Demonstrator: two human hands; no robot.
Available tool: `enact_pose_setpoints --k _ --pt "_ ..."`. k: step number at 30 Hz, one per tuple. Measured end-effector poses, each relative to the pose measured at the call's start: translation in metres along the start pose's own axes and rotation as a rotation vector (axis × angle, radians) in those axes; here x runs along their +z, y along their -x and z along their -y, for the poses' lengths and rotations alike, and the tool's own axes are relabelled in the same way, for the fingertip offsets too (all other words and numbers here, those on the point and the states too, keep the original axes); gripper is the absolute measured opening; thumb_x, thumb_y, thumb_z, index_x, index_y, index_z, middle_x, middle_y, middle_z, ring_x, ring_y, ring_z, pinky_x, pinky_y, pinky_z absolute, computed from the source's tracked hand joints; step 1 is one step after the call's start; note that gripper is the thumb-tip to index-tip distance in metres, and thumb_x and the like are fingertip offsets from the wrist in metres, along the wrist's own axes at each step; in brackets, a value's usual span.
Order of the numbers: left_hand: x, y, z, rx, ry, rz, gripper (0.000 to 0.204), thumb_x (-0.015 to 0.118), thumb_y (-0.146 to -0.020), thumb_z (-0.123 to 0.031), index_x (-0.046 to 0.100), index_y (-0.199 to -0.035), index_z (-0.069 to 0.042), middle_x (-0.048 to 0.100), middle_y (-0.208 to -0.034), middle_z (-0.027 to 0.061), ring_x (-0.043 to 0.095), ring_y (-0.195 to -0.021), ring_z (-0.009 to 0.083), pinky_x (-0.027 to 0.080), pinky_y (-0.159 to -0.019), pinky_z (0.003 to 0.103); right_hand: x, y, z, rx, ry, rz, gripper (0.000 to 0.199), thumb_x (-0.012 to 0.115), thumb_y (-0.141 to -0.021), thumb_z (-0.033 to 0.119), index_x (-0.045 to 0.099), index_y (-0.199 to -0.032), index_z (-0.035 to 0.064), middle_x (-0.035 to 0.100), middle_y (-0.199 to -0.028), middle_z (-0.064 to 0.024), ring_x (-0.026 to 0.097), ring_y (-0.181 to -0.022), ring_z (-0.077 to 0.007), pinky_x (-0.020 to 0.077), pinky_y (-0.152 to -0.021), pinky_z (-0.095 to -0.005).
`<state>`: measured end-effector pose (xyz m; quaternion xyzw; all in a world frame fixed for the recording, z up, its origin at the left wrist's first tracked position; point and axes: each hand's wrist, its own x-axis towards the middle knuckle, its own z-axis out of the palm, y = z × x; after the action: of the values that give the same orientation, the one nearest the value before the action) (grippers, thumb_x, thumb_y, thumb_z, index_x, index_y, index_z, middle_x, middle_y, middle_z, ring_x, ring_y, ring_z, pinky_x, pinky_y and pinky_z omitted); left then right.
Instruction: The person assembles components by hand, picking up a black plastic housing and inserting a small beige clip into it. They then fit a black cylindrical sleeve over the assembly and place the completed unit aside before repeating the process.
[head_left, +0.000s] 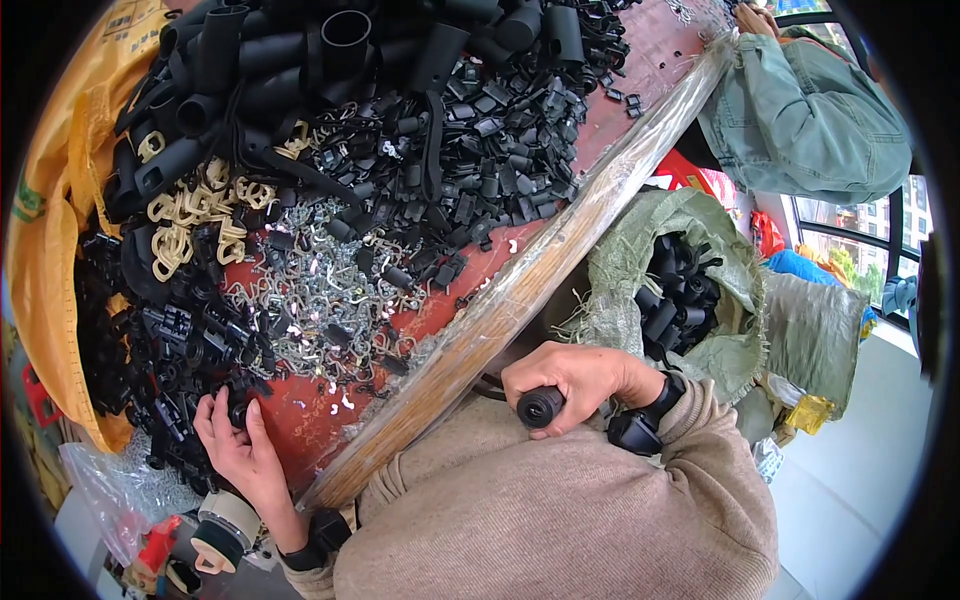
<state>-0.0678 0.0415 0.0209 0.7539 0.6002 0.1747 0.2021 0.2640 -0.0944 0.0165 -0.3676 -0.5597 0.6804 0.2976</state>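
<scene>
My right hand (578, 382) is closed around a black cylindrical plastic piece (541, 406), held in front of my body with its round ringed end facing up. The rest of that piece is hidden by the fingers. At the near left of the table, my left hand (240, 446) has its thumb and fingers curled about a small round black plastic part (238, 410) at the edge of a heap of black plastic parts (170, 375). Beside that heap lie many small bent metal hooks (320, 280) and several cream plastic rings (172, 245).
Black tubes (275, 70) and small black clips (490, 140) cover the red tabletop (300, 410). A plastic-wrapped wooden edge (480, 330) runs diagonally before me. To the right stands a green woven sack (620, 270) of black parts. Another person's sleeve (810, 120) shows beyond.
</scene>
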Motion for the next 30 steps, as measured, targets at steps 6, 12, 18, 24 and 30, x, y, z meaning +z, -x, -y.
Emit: enact_pose_setpoints --k 6,12,18,24,30 --pt "-0.003 0.003 -0.007 -0.104 0.057 0.021 0.025 0.056 -0.080 -0.007 0.053 -0.104 0.002 0.044 -0.112 0.0132 0.052 -0.083 0.0165 0.044 -0.058 0.021 -0.006 0.014 0.016 0.037 0.148 -0.094 0.024 0.069 -0.063 0.014 0.052 -0.076 0.0024 0.051 -0.069 -0.0074 0.053 -0.065 -0.0245 0.0410 -0.057 -0.0326" --pt "-0.004 0.015 0.000 0.047 0.270 -0.040 0.020 0.054 -0.081 -0.007 0.054 -0.099 0.003 0.046 -0.112 0.0129 0.053 -0.087 0.0166 0.043 -0.064 0.019 -0.031 0.087 0.052 0.308 0.363 -0.303 0.028 0.071 -0.058 0.016 0.054 -0.076 0.0023 0.054 -0.071 -0.0082 0.054 -0.063 -0.0260 0.0427 -0.060 -0.0320" --pt "-0.009 0.013 0.005 0.269 0.244 0.003 0.020 0.048 -0.082 -0.002 0.054 -0.101 0.002 0.046 -0.114 0.0102 0.050 -0.066 0.0085 0.042 -0.056 0.018 -0.029 0.149 0.038 0.907 0.950 -0.491 0.030 0.070 -0.055 0.016 0.055 -0.077 0.0006 0.055 -0.077 -0.0111 0.053 -0.068 -0.0286 0.0432 -0.061 -0.0310" --pt "-0.017 0.018 -0.020 -0.099 0.682 0.046 0.035 0.045 -0.080 -0.001 0.046 -0.115 0.001 0.046 -0.113 0.0119 0.051 -0.069 0.0098 0.043 -0.057 0.018 -0.023 0.069 0.060 0.407 1.188 -0.675 0.019 0.063 -0.064 0.009 0.057 -0.080 0.0011 0.052 -0.078 -0.0118 0.051 -0.070 -0.0290 0.0426 -0.062 -0.0342" --pt "-0.021 0.025 -0.010 -0.481 1.485 0.326 0.050 0.043 -0.074 0.003 0.036 -0.123 0.001 0.049 -0.106 0.0118 0.054 -0.079 0.0158 0.050 -0.067 0.024 -0.002 -0.065 0.051 -0.087 1.136 -0.251 0.013 0.060 -0.068 0.004 0.055 -0.080 0.0035 0.051 -0.075 -0.0096 0.052 -0.066 -0.0271 0.0429 -0.057 -0.0350"
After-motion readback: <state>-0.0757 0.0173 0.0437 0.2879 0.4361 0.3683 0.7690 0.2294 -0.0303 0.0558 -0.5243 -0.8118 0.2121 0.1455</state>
